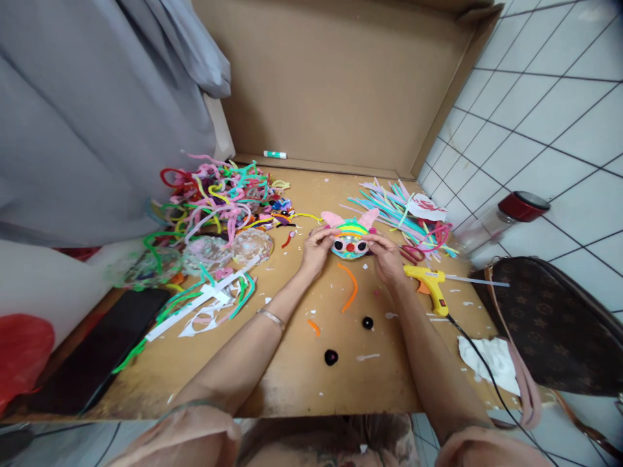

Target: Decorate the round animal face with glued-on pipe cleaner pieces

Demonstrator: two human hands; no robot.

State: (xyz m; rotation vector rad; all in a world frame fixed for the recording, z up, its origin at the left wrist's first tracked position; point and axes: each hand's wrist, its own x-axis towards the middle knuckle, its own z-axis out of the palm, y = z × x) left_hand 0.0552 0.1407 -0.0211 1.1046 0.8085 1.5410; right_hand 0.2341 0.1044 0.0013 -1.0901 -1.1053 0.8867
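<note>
A craft animal head (350,239) with pink ears, black-and-white eyes, a red nose and coloured stripes faces me in the middle of the table. My left hand (318,250) pinches its left side, and my right hand (384,254) grips its right side with bent fingers. Just below it lies a curved orange pipe cleaner (351,288), with a shorter orange piece (314,327) nearer to me. Two round black pieces, one (368,322) by my right forearm and another (331,357) closer to the edge, rest on the wood.
A yellow glue gun (431,285) lies right of my right hand, its cord running toward me. Tangled pipe cleaners (224,201) and clear plastic pieces (207,254) fill the left; straight pipe cleaners (389,207) lie behind. A dark phone (107,353) and a brown bag (555,324) flank the table.
</note>
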